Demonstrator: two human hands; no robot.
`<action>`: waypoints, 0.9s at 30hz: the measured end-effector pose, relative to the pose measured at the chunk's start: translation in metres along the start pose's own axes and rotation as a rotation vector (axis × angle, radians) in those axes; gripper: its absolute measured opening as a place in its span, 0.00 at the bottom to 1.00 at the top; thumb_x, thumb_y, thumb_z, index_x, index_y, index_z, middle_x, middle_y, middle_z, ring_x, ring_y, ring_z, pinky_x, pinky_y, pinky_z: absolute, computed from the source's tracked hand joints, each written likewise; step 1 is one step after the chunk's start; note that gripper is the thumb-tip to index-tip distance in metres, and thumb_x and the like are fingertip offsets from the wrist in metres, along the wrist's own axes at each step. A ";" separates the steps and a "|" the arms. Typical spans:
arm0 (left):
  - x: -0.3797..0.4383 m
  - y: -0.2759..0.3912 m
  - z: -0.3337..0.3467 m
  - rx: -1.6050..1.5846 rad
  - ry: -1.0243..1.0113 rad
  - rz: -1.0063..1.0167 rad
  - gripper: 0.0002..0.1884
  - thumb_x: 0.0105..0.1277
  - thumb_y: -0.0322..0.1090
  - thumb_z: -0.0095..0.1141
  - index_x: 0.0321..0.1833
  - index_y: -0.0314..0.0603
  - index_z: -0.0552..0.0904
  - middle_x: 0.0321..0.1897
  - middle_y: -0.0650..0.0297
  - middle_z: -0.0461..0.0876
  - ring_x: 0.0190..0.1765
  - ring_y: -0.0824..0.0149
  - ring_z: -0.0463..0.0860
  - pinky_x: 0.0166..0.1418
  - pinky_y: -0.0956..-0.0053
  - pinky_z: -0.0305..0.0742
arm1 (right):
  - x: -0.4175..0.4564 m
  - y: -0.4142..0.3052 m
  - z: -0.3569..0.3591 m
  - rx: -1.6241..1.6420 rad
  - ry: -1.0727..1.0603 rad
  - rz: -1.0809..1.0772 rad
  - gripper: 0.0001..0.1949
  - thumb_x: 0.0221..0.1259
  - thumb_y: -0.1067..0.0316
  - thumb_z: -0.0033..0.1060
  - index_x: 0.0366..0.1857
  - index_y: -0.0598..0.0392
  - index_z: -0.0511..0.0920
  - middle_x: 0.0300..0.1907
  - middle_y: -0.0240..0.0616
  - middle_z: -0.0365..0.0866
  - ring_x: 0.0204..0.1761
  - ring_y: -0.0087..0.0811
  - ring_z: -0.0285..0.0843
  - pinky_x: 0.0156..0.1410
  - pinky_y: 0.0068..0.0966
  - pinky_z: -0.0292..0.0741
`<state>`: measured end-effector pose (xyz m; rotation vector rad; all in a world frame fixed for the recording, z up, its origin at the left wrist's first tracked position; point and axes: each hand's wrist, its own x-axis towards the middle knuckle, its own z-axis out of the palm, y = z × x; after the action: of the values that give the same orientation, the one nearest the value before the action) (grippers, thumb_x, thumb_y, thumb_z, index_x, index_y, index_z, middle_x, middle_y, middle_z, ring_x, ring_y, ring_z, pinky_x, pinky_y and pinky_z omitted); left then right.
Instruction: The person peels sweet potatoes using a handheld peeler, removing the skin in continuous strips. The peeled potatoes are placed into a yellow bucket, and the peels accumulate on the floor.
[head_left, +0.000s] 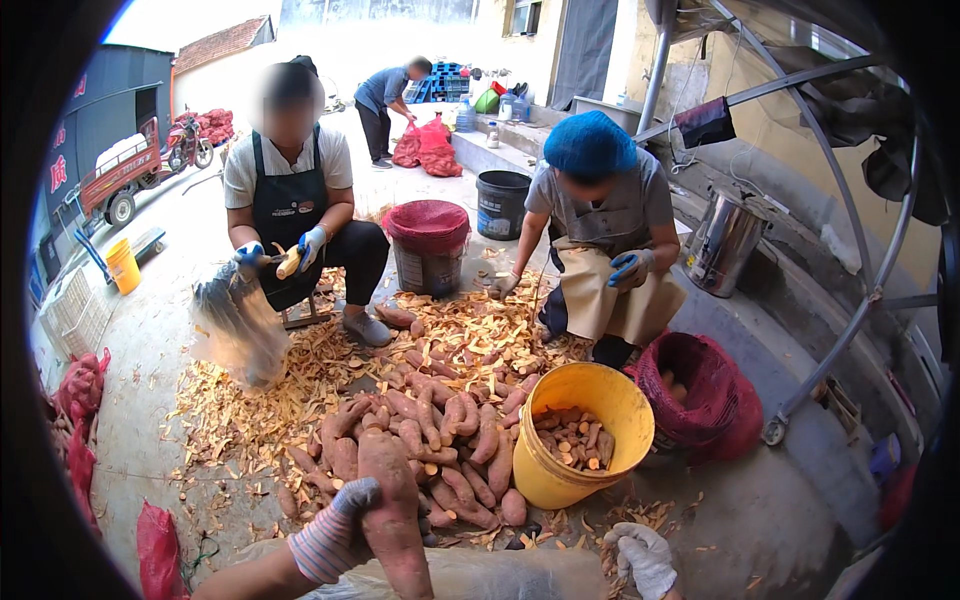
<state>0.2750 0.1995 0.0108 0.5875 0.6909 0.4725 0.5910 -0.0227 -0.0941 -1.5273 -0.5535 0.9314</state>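
My left hand (337, 532), in a striped knit glove, grips a large sweet potato (390, 510) held up before me. At the lower right is my right hand (643, 559) in a white glove, its fingers partly curled; whether it holds anything is not clear. A heap of unpeeled sweet potatoes (450, 420) lies on the ground just beyond. Beside the heap stands a yellow bucket (525, 450) with cut sweet potato pieces (574, 439) inside. A plastic sheet (487, 574) covers my lap.
Peelings (247, 427) cover the ground. A person (289, 180) peels a root at left; another person (600, 225) in a blue cap bends over the peelings. A bucket lined with red mesh (694, 390), a metal frame (832, 360) and red mesh sacks (159, 551) stand around.
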 end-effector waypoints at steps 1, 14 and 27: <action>-0.002 -0.011 0.016 -0.042 0.008 -0.004 0.40 0.49 0.58 0.66 0.59 0.37 0.72 0.47 0.54 0.80 0.54 0.56 0.78 0.66 0.59 0.68 | -0.011 -0.013 0.011 0.064 -0.080 -0.067 0.20 0.63 0.66 0.60 0.58 0.57 0.72 0.47 0.34 0.81 0.23 0.11 0.68 0.27 0.10 0.69; -0.029 -0.174 0.097 -0.335 -0.133 0.169 0.17 0.71 0.44 0.50 0.58 0.46 0.73 0.44 0.67 0.80 0.46 0.71 0.79 0.52 0.74 0.75 | -0.109 -0.056 0.022 0.253 -0.387 0.018 0.31 0.54 0.76 0.66 0.64 0.61 0.65 0.56 0.39 0.75 0.54 0.28 0.75 0.56 0.22 0.74; -0.055 -0.171 0.065 0.160 -0.643 -0.824 0.39 0.63 0.56 0.56 0.69 0.36 0.62 0.61 0.56 0.73 0.57 0.60 0.77 0.59 0.65 0.74 | -0.125 -0.059 -0.033 0.077 -0.421 0.195 0.27 0.46 0.75 0.74 0.54 0.64 0.74 0.41 0.36 0.82 0.33 0.19 0.79 0.35 0.15 0.77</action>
<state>0.3190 0.0184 -0.0335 0.5104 0.2994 -0.5316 0.5566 -0.1295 -0.0069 -1.3356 -0.6647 1.4256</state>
